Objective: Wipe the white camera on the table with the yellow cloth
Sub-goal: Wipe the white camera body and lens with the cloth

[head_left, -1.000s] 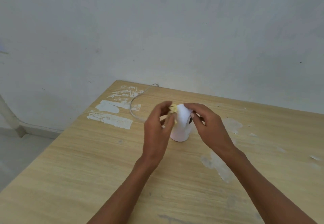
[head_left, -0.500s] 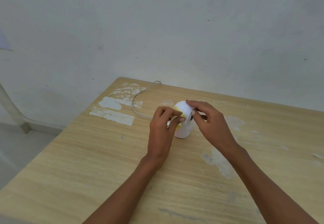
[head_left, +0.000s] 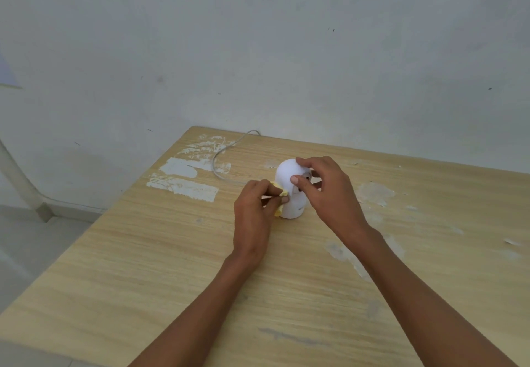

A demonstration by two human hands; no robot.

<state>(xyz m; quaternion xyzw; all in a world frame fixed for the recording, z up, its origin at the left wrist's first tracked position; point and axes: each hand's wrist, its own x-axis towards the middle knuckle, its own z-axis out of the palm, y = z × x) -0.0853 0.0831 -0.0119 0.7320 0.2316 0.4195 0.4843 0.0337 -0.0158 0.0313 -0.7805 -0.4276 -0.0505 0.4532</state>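
A small white dome-topped camera stands upright on the wooden table, near its far edge. My right hand grips the camera's head from the right, thumb on its front and fingers over the top. My left hand pinches a small yellow cloth and presses it against the camera's lower left side. Most of the cloth is hidden in my fingers.
A thin white cable runs from behind the camera over the table's far edge. White paint patches mark the wood at the far left. A grey wall rises just behind the table. The floor lies to the left.
My left hand has slid the cloth down from the top of the camera's head to its lower left side. My right hand has kept its hold on the head.
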